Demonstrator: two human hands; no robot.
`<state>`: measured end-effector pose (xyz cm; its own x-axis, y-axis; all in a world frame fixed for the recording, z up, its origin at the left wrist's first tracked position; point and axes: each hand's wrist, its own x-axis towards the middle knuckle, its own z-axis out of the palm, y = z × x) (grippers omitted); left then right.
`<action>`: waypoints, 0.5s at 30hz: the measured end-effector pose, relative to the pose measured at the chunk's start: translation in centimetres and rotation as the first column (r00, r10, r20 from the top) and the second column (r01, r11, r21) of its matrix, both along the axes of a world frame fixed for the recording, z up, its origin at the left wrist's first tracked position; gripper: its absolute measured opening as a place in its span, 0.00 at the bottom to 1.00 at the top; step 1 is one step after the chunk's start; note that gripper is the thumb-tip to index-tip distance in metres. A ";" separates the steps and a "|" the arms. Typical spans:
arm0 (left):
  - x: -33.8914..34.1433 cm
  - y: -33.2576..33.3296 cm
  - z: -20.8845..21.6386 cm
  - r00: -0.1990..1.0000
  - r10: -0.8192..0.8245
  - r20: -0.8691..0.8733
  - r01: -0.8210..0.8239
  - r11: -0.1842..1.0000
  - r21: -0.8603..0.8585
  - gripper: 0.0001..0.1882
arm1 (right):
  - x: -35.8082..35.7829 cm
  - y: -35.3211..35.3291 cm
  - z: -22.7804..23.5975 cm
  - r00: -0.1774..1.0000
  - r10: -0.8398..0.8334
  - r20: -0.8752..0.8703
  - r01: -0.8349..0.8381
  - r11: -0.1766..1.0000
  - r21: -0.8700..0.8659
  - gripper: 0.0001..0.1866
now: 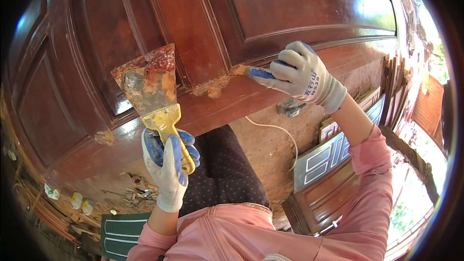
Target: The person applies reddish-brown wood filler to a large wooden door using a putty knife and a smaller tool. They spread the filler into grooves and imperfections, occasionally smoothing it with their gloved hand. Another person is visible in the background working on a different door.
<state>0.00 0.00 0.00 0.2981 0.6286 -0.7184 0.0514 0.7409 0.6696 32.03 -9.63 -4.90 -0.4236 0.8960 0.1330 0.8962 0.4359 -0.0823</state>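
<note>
My left hand (169, 159), in a white glove with blue-coated fingers, is closed round the yellow handle of a wide putty knife (147, 87). Its blade points up over the door, smeared with tan filler, and a lump of dark red putty (161, 59) sits at its top edge. My right hand (292, 70), gloved alike, is closed with its fingertips low at the door's moulding. A small flat tan piece (239, 70) shows at those fingertips; what the fingers grip is mostly hidden. Beside it, tan filler (211, 87) is spread over a joint of the reddish-brown panelled door (290, 5).
Another filler patch (104, 138) marks the door's near rail at left. A pale cord (282, 129) runs across the ground to a small grey tool (291, 108). Blue-grey (319, 162) and brown panels (328, 198) lean at right. A green panel (123, 234) lies lower left.
</note>
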 end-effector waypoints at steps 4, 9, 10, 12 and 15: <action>0.2 -0.6 0.0 0.999 0.033 -0.007 -0.033 0.999 0.003 0.13 | 0.4 1.2 0.8 0.996 -0.024 -0.085 0.026 0.999 0.024 0.25; -0.2 -0.3 0.3 0.998 0.061 -0.022 -0.060 0.998 0.017 0.13 | -1.1 2.6 1.1 0.996 -0.059 -0.067 0.056 0.997 -0.049 0.21; -0.5 -0.3 0.1 0.998 0.063 -0.019 -0.062 0.997 0.039 0.13 | -1.6 2.9 1.6 0.998 -0.044 -0.044 0.040 0.996 -0.079 0.20; -0.4 -0.8 0.0 0.997 0.069 -0.020 -0.068 0.996 0.062 0.14 | -2.1 2.7 2.3 0.998 -0.044 -0.038 0.039 0.991 -0.129 0.21; 0.6 -1.9 0.0 0.997 0.077 -0.023 -0.075 0.995 0.064 0.14 | -2.5 2.1 3.2 0.994 -0.100 -0.045 0.088 0.972 -0.216 0.22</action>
